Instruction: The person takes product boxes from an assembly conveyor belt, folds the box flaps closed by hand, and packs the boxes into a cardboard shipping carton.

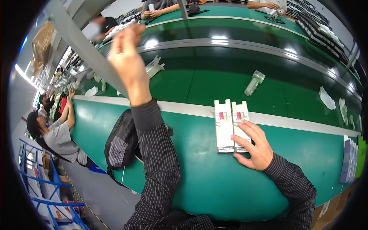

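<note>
Two narrow white boxes with small red pictures lie side by side on the green table: a left box point(224, 132) and a right box point(238, 112). My right hand point(257, 147) holds the right box, fingers across its face and thumb at its lower end. My left hand point(129, 63) is raised beside the slanted grey post, away from the boxes. Its fingers look bent but are blurred, so whether they hold anything cannot be made out. A green-tinted wrapped cylindrical item point(254, 82) lies on the green surface beyond the boxes.
A black mesh bag point(122, 140) lies left of my forearm. The grey post point(86, 48) rises by my left hand. White packaging point(155, 67) and wrappers point(327, 98) lie beyond the metal rail point(184, 108). Upright boxes point(348, 161) stand at right. Several people sit around.
</note>
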Demonstrator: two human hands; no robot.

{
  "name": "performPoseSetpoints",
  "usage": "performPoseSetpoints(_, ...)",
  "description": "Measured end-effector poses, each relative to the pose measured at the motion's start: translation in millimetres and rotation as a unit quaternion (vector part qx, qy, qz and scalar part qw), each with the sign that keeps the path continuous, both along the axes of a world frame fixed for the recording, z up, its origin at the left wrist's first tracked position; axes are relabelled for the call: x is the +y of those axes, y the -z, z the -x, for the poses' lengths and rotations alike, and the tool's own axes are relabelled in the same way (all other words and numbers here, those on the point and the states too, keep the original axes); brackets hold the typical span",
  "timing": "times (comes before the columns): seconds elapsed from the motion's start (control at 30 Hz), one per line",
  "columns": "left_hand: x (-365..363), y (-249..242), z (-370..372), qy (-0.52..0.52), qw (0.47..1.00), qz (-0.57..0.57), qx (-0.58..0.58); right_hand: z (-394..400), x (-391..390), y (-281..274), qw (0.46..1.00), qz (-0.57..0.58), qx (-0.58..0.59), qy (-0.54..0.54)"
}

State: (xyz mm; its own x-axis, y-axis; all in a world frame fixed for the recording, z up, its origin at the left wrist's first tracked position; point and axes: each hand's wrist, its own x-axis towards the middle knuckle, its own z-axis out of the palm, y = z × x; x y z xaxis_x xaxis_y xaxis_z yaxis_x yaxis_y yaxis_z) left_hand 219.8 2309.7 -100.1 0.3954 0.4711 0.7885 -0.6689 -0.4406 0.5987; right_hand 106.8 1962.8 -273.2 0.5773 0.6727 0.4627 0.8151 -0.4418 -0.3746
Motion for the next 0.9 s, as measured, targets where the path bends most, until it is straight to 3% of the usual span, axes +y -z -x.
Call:
performPoseSetpoints(0.03, 16, 23, -25, 0.039, 0.997, 0.033, 0.062, -1, -1, 1, 1.000, -0.005, -0.004, -0.005)
performPoseSetpoints(0.07, 42, 57, -51, -0.050, 0.986, 0.001, 0.159, -2, -3, 4, 1.000, -0.008, -0.009, -0.003)
performPoseSetpoints(0.17, 73, 121, -78, -0.131, 0.945, -0.023, 0.299, -2, -2, 5, 1.000, -0.015, -0.011, -0.001)
performPoseSetpoints(0.23, 83, 148, -86, -0.175, 0.921, -0.063, 0.342, -1, -2, 9, 1.000, -0.025, -0.009, -0.005)
performPoseSetpoints(0.27, 82, 155, -85, -0.228, 0.900, -0.137, 0.346, -1, -2, 9, 1.000, -0.024, -0.006, -0.004)
performPoseSetpoints(0.3, 82, 160, -85, -0.279, 0.871, -0.207, 0.346, -1, -2, 8, 1.000, -0.022, -0.005, -0.004)
performPoseSetpoints(0.37, 79, 166, -84, -0.268, 0.863, -0.215, 0.370, -3, -2, 6, 1.000, -0.022, -0.007, -0.010)
performPoseSetpoints(0.47, 72, 180, -85, -0.352, 0.795, -0.285, 0.403, -2, -3, 5, 1.000, -0.019, -0.002, -0.009)
performPoseSetpoints(0.63, 72, 180, -79, -0.335, 0.741, -0.298, 0.500, -4, -4, 7, 1.000, -0.016, -0.014, -0.015)
performPoseSetpoints(0.8, 69, 159, -69, -0.302, 0.730, -0.300, 0.535, -4, -3, 8, 1.000, -0.020, -0.016, -0.016)
performPoseSetpoints(0.9, 63, 150, -65, -0.285, 0.709, -0.358, 0.537, -2, -5, 9, 0.999, -0.023, -0.022, -0.008)
